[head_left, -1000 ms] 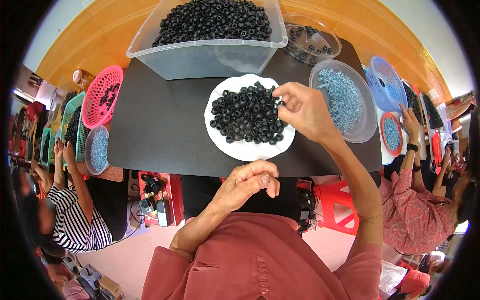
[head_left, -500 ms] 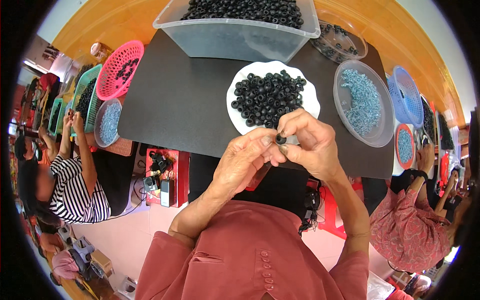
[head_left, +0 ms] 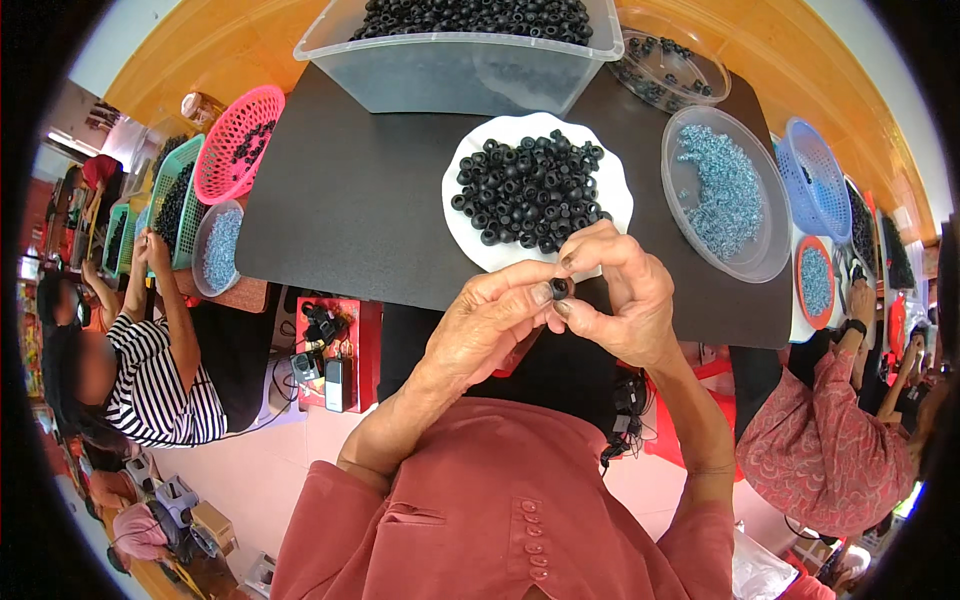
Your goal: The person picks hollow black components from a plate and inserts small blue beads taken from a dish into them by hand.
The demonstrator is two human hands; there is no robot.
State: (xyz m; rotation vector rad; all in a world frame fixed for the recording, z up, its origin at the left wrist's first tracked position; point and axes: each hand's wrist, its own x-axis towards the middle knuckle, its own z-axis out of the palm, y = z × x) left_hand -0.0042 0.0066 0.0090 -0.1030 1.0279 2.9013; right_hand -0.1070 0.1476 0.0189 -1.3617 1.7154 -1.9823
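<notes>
Black ring (head_left: pixel 560 289) pinched between left hand (head_left: pixel 497 322) and right hand (head_left: pixel 617 296) at the mat's near edge (head_left: pixel 400 295).

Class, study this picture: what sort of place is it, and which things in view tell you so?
Probably a small hand-assembly workshop. A white plate heaped with black rings, a clear bowl of small metal parts, and co-workers seated at neighbouring tables with similar baskets suggest piecework.

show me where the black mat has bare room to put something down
The widest bare stretch of the black mat lies left of the white plate, below the clear tub and right of the pink basket. It is crowded on the right, between the plate and the clear bowl. Both hands pinch a black ring over the near edge.
</notes>
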